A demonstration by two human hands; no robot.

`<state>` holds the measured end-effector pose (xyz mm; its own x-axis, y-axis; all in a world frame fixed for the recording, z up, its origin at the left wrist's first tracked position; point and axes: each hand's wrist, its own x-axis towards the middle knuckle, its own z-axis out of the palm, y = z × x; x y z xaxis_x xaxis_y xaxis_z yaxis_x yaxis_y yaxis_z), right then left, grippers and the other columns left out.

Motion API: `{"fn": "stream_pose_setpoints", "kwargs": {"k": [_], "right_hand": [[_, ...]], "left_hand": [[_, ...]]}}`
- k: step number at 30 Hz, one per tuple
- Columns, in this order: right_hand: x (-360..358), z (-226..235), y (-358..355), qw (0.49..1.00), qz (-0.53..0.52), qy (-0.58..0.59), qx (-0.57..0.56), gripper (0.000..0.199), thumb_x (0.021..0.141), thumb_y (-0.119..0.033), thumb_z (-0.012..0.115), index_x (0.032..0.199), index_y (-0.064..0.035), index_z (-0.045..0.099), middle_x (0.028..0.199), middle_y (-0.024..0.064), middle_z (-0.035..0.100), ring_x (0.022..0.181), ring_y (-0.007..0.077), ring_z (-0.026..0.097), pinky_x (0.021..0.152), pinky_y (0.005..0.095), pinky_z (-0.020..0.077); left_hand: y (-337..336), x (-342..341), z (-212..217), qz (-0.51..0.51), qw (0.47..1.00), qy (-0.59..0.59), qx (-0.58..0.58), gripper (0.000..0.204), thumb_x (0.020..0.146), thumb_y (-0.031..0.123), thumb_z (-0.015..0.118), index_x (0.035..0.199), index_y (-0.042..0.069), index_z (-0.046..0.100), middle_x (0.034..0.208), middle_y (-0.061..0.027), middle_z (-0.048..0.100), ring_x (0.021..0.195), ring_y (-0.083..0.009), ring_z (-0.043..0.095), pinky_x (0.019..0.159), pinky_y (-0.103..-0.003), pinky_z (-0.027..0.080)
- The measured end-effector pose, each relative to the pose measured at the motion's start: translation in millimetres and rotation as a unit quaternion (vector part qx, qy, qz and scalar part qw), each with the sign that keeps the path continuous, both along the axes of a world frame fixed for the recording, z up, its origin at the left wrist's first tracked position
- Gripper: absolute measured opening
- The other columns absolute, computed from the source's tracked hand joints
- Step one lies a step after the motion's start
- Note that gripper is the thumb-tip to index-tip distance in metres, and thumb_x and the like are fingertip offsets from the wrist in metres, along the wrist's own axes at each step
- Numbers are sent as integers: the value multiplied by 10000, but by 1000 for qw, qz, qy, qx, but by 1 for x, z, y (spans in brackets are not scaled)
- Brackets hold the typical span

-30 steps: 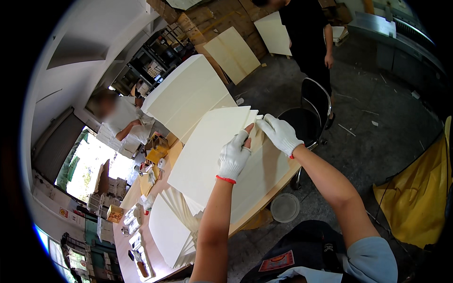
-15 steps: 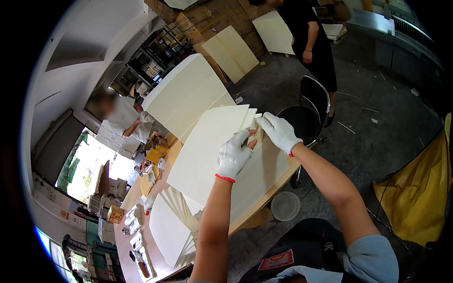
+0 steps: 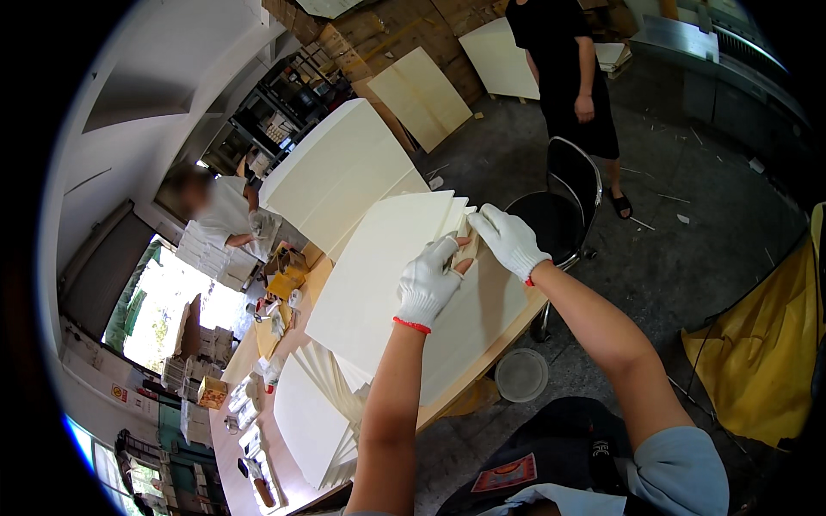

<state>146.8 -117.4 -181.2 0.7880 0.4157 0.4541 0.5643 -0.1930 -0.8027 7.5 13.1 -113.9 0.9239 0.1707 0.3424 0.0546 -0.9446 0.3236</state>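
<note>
Both my hands wear white knit gloves with red cuffs, and bare fingertips show on the left one. In front of me, large thin cream boards (image 3: 366,279) lie in a loose, staggered pile on the table. At the pile's right-hand corner, my left hand (image 3: 430,279) is closed, thumb and fingers at the board edges. Just to its right, my right hand (image 3: 509,242) bends its fingers over the same corner, closed on the edges. The undersides of the fingers are hidden. A fanned stack of cream boards (image 3: 310,413) lies nearer, left of my left forearm.
Another big board (image 3: 344,176) stands tilted behind the pile. A black chair (image 3: 551,219) is beyond the table's right edge, with a round lidded tub (image 3: 521,375) below. One person in black (image 3: 568,86) stands behind the chair; another in white (image 3: 228,211) works at far left.
My hands stay at the corner of the pile, the left shifting only slightly. The person in black has moved and stands more upright, with a foot now showing. The person in white has moved their hands.
</note>
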Motion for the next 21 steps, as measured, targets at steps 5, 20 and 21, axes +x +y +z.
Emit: {"fn": "stream_pose_setpoints", "kwargs": {"k": [5, 20, 21], "right_hand": [[2, 0, -2, 1000, 1, 4, -5, 492, 1080, -531, 463, 961, -65, 569, 798, 231, 646, 802, 458, 644, 688, 564, 444], [-36, 28, 30, 686, 171, 537, 460, 381, 1042, -265, 668, 1357, -65, 589, 1270, 94, 653, 1151, 217, 653, 956, 369, 565], [-39, 21, 42, 664, 199, 565, 448, 371, 1042, -245, 663, 1364, -77, 587, 1266, 88, 651, 1152, 222, 653, 958, 373, 565]], "left_hand": [[-2, 2, 1, -4, 1000, -4, 8, 370, 888, 238, 780, 1251, 273, 723, 999, -78, 698, 903, -314, 714, 803, -428, 580], [-11, -15, -23, -4, 972, -219, 81, 446, 897, 66, 702, 1325, 193, 700, 973, -116, 735, 803, -335, 718, 710, -425, 588], [-11, -21, -25, -18, 957, -280, 74, 427, 899, 66, 712, 1310, 179, 705, 974, -118, 738, 785, -332, 718, 700, -418, 588]]}}
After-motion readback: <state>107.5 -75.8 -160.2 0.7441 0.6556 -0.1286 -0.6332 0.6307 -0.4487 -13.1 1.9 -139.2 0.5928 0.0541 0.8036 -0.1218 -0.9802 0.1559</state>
